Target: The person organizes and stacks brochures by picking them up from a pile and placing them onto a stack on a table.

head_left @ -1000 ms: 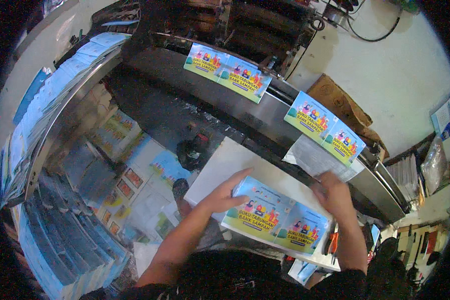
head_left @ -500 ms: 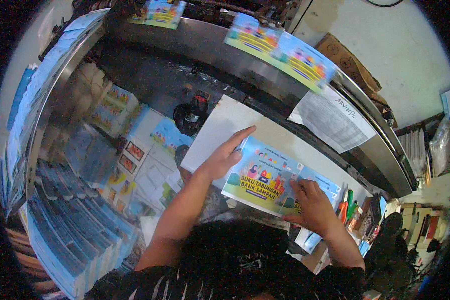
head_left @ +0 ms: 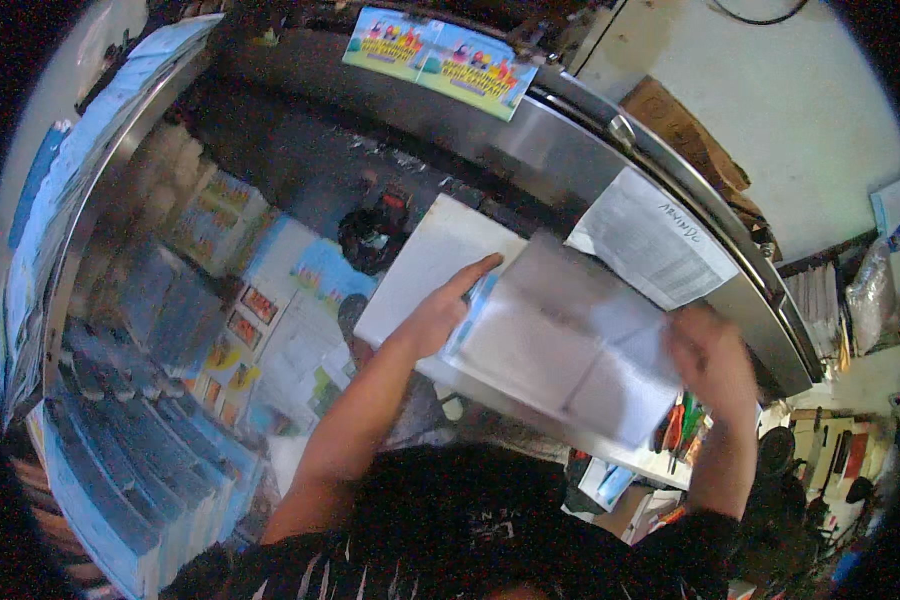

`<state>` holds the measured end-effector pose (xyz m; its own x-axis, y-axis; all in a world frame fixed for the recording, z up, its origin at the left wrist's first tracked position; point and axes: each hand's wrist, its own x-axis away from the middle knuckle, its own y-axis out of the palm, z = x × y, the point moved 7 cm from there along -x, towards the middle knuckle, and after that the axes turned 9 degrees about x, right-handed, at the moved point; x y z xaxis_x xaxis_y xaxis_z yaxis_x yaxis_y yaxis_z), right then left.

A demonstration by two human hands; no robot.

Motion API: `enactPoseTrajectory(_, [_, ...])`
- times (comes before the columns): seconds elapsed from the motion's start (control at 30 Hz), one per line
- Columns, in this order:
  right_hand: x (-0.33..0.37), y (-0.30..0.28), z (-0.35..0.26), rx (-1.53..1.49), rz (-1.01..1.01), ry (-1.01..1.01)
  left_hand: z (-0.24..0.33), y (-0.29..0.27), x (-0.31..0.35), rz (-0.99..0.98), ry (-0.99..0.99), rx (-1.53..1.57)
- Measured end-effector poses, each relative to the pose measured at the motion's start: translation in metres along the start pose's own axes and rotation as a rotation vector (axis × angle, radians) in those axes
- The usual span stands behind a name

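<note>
Handling the pale sheet: likely light, thin and bendy, apt to sag or crease mid-span; its smooth face may slide easily.
Pale sheet's place: between the two hands, over the white board, blurred, with a faint dark line crossing it.
Where to hold: best taken, I judge, by the right edge or a corner, with flat fingers so the margin is not dented.
Left hand: at the left end, by a strip of blue print, one finger stretched out; whether it pinches or merely rests, I cannot tell.
Right hand: at the sheet's right edge; too blurred to tell its grip.
White board: flat, stiff-looking, straight-edged.
Metal rail: smooth, dull grey, bearing a bright printed sheet and a thin grey list.
Booklets: blue-edged, densely piled, probably heavy together.
Cardboard: brown, rough-edged.
Tool handles: red and green, hard-looking.
</note>
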<state>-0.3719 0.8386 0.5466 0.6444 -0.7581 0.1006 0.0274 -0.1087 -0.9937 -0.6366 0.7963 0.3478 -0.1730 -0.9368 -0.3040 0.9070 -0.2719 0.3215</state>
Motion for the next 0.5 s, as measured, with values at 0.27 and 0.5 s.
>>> enactPoseTrajectory(0.27, [-0.074,-0.08,0.081,0.491,0.852,0.049,0.009,0.011,0.003,0.03,-0.069,-0.122])
enactPoseTrajectory(0.5, [-0.063,0.042,0.082,0.209,0.189,0.089,0.008,0.01,0.003,0.022,-0.066,-0.157])
